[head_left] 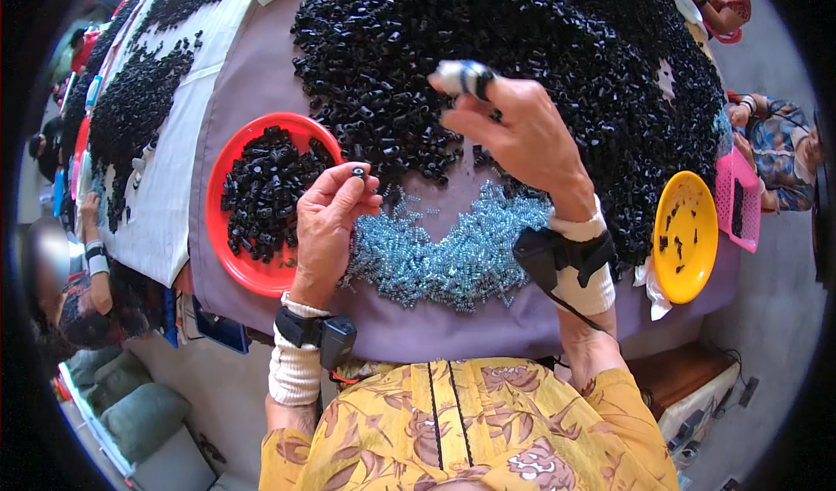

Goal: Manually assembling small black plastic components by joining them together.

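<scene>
My left hand pinches a small black plastic cap between thumb and fingertips, its round end facing up with a pale ring inside. Beside that hand stands a red basin holding many similar black pieces. Over the large pile of black caps hovers my right hand, slightly blurred. Its taped index finger reaches out apart from the thumb, and I see nothing held; the other fingers are partly hidden. Small bluish metal springs lie heaped between my forearms, close to the table's near edge.
A yellow plate with a few black pieces sits at the right edge, beside a pink basket. Other people work at the right and left. A white-covered table at left bears more black pieces. The purple cloth hangs over the near edge.
</scene>
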Demonstrator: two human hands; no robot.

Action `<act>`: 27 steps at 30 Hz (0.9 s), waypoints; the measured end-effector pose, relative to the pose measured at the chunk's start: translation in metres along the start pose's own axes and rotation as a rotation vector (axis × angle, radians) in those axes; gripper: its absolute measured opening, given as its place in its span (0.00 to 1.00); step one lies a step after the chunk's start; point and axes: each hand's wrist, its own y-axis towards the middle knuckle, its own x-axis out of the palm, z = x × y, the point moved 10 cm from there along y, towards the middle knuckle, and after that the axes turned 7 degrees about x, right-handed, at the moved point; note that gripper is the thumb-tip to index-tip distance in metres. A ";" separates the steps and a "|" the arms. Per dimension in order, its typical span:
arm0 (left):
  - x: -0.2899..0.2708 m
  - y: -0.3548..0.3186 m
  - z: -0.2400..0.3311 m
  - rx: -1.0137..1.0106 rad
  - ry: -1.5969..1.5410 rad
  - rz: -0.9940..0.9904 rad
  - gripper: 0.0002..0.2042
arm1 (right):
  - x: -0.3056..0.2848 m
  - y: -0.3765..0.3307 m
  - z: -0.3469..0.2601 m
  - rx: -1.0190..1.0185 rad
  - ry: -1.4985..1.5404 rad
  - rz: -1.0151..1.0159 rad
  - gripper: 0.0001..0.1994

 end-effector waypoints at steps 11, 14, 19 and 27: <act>0.014 0.002 0.001 -0.006 0.000 -0.040 0.12 | 0.036 -0.035 0.066 0.022 -0.191 -0.027 0.09; 0.018 0.001 -0.001 -0.008 0.002 -0.065 0.12 | 0.046 -0.031 0.058 -0.066 -0.400 0.012 0.06; 0.025 0.002 -0.001 -0.015 0.027 -0.082 0.11 | 0.074 -0.027 0.058 -0.133 -0.652 -0.046 0.02; 0.027 0.002 -0.005 -0.001 0.017 -0.118 0.11 | 0.068 -0.030 0.055 -0.175 -0.667 0.002 0.04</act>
